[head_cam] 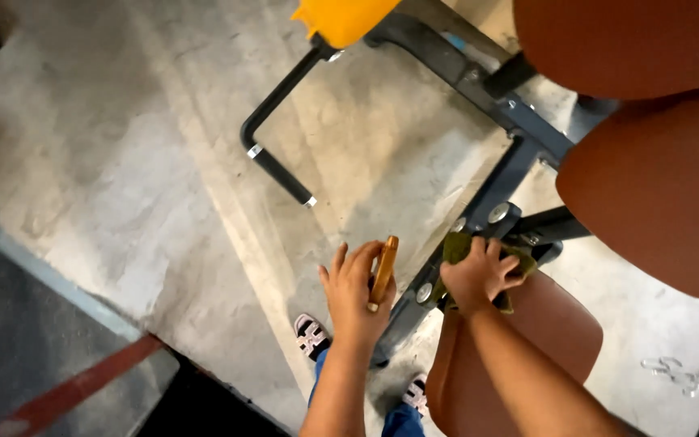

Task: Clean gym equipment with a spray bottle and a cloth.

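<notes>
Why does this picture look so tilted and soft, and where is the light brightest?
Head view: the steep downward look skews the frame and pads; bright light washes out the concrete floor at centre, while the lower left corner falls dark; the left hand, right hand and cloth are slightly motion-soft.

two bare hands were in view: the left hand (355, 293) and the right hand (479, 275); one slim orange-brown object (383, 273) was in the left; one olive-green cloth (460, 248) was under the right; three brown padded cushions showed: one at the top right (633, 40), one large at the right edge (657, 186), one seat pad (556, 324) low by the right forearm; one dark metal frame (495, 190) carried them; one black bent handle bar (273, 154) stuck out; one yellow part (341, 18) sat at the top; two patterned shoes (311, 336) stood on the concrete floor (123, 162).
</notes>
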